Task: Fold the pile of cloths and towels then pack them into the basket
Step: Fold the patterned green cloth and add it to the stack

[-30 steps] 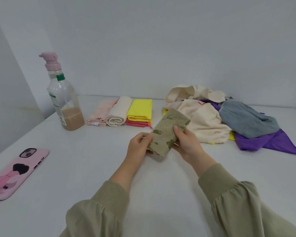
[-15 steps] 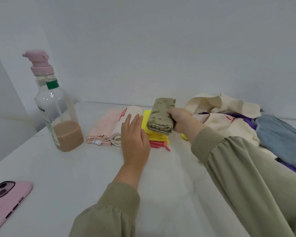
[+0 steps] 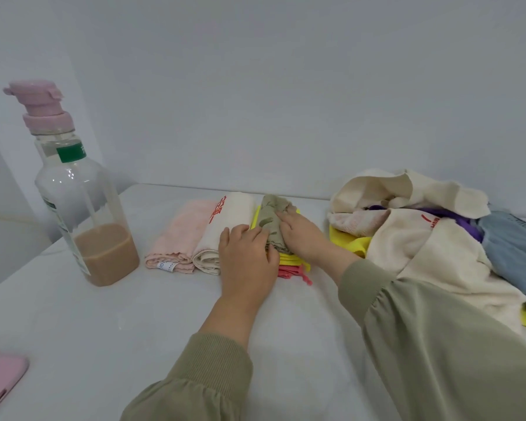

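A folded olive cloth with a leaf pattern (image 3: pixel 269 218) lies on top of a folded yellow cloth (image 3: pixel 289 259), which sits on a coral one (image 3: pixel 292 273). My left hand (image 3: pixel 246 262) rests against the olive cloth's left side with its fingers laid flat. My right hand (image 3: pixel 301 235) presses on its right side, fingers stretched along the top. Left of this stack lie a folded cream towel with red lettering (image 3: pixel 225 223) and a folded pink cloth (image 3: pixel 176 238). The unfolded pile (image 3: pixel 422 247) of cream, purple, yellow and grey-blue (image 3: pixel 513 247) fabric is at the right. No basket is in view.
A tall clear bottle with a pink pump cap and brown liquid (image 3: pixel 85 208) stands at the left on the white table (image 3: pixel 301 329). A pink phone (image 3: pixel 0 378) lies at the near left edge. The wall runs close behind the cloths.
My right hand carried the olive cloth forward from in front of me and set it on the yellow stack. My left hand moved up beside it.
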Tool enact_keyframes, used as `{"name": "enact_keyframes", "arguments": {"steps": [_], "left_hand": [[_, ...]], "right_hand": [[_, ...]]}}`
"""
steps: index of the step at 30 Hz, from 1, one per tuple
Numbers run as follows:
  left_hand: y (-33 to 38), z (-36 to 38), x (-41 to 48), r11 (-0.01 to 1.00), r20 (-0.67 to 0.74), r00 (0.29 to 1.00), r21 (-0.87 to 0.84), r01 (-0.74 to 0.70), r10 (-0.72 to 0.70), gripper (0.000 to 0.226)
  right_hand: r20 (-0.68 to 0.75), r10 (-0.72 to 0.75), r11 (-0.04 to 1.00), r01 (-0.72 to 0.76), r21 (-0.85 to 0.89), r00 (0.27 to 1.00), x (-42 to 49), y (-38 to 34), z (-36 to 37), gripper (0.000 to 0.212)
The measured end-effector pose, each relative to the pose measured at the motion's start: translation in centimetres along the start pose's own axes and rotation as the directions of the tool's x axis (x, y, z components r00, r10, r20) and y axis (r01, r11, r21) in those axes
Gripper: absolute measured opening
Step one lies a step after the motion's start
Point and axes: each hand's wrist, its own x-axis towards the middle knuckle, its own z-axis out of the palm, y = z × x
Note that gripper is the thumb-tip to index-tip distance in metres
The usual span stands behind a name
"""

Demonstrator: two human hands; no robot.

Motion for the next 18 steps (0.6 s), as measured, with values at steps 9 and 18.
{"name": "enact_keyframes", "arguments": {"steps": [9,18], "left_hand": [[-0.2,-0.2,-0.6,0.999,0.063,0.998,0.044,0.001,-0.003,0.044],[5.0,-1.1,-1.9,0.99,-0.065,0.994,-0.105,-0.098,0.091,0.045]], "right_hand": [[0.121,0.025,0.987,-0.005,-0.161,0.992,-0.9,-0.5,-1.1,0.05],[-0.341,-0.157,0.98,0.102,-0.173,0.927,-10.0,1.4,-5.0,0.049]]}}
